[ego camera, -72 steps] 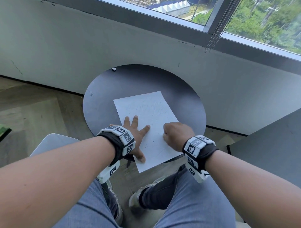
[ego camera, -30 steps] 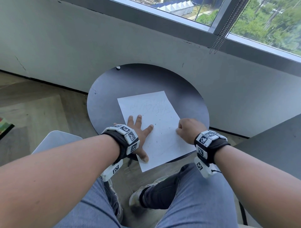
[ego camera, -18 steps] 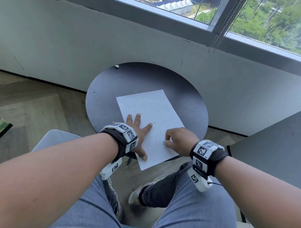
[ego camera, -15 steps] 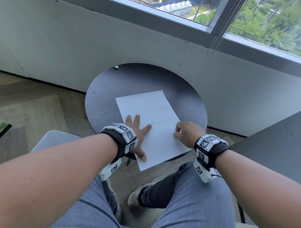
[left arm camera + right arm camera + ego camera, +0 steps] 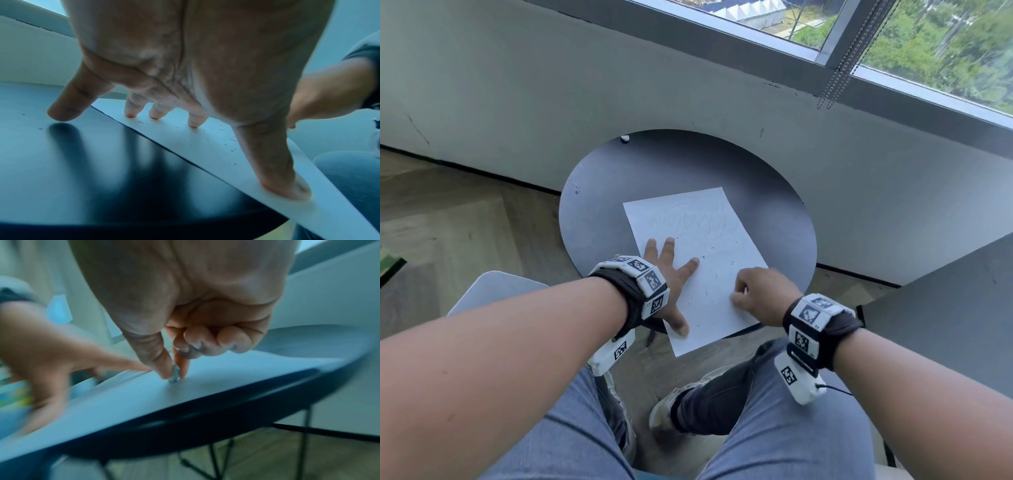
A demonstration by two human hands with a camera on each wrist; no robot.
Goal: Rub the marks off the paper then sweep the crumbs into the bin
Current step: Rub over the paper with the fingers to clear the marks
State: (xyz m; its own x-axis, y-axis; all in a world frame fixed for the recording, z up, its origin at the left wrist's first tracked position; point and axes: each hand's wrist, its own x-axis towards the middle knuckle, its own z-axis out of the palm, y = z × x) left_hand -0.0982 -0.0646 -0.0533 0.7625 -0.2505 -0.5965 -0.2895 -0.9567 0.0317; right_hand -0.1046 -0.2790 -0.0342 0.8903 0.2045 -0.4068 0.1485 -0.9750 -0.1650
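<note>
A white sheet of paper [image 5: 698, 253] lies on a round dark table [image 5: 619, 192], its near corner hanging over the table's front edge. Faint pencil marks [image 5: 695, 222] show on its far half and dark eraser crumbs [image 5: 709, 274] are scattered over the middle. My left hand [image 5: 671, 274] lies flat with fingers spread, pressing the paper's left edge; its little finger [image 5: 65, 107] rests on the table. My right hand [image 5: 756, 294] is curled at the paper's near right edge. It pinches a small grey eraser [image 5: 174, 374] between thumb and forefinger, tip down on the paper [image 5: 144, 394].
A small white object [image 5: 625, 138] sits at the table's far edge by the grey wall. A second dark tabletop [image 5: 945, 308] stands to the right. A pale seat or bin [image 5: 482, 294] shows under my left forearm. My knees are below the table's front edge.
My right hand has been rubbing back and forth across the paper's near right part; since half a second ago it slid left and nearer. The left hand has stayed put.
</note>
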